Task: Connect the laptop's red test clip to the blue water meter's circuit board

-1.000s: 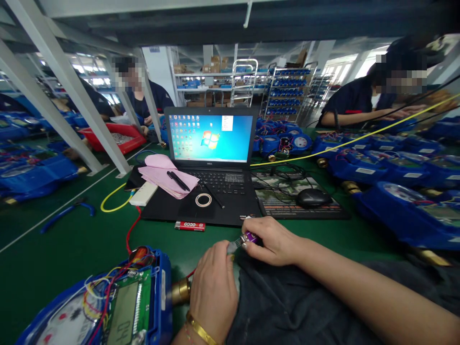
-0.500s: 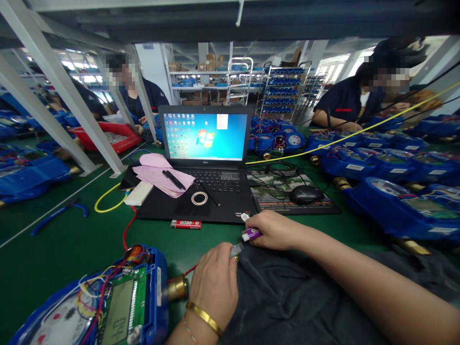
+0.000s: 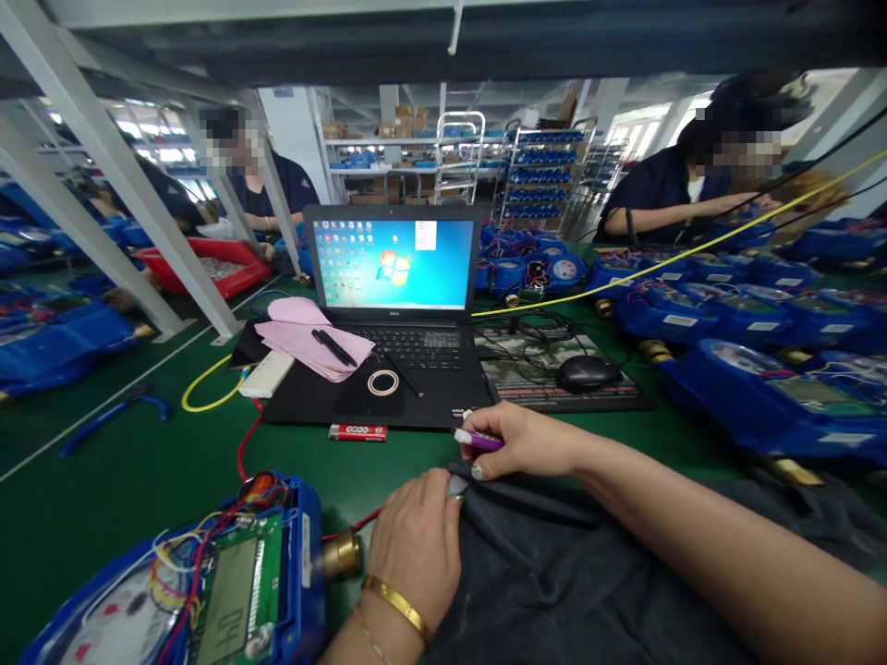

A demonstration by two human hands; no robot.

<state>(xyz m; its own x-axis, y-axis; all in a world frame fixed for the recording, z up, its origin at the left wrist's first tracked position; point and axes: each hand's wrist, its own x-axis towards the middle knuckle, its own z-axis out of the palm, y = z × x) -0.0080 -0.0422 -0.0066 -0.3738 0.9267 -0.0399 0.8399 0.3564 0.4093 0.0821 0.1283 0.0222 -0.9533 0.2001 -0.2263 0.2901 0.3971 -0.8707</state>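
- Head view: a factory hall with white slanted steel posts on the left, shelving racks far back, and a long green workbench (image 3: 125, 462) running under everything.
- Two other people in dark blue tops sit on the far side of the bench, one far left behind a red tray (image 3: 223, 263), one far right with arms stretched over blue meters.
- An open black laptop (image 3: 388, 369) stands in the middle; its screen shows a Windows desktop with icon columns, and small lettering under the screen is too small to read surely.
- On the laptop's deck lie pink papers (image 3: 309, 337) with a black pen (image 3: 334, 347) on top, and a ring of tape (image 3: 382, 382).
- A red-and-white label strip (image 3: 357, 431) lies on the bench just beside the laptop's near edge; its print is unreadable.
- Right of the laptop a black mouse (image 3: 588, 373) sits on a printed mouse pad (image 3: 554, 392), and a yellow cable runs far right.
- Rows of blue water meters (image 3: 762, 388) crowd the right side; bare green bench lies at left.
- Near left, an opened blue meter (image 3: 208, 582) shows coloured wires and an LCD reading "04".
- The right hand (image 3: 533, 441) pinches a small purple USB stick (image 3: 479, 441) just near of the laptop's front edge.
- The left hand (image 3: 416, 545), with a gold bangle, closes on a small grey piece at its fingertips, resting on a dark cloth (image 3: 554, 582).
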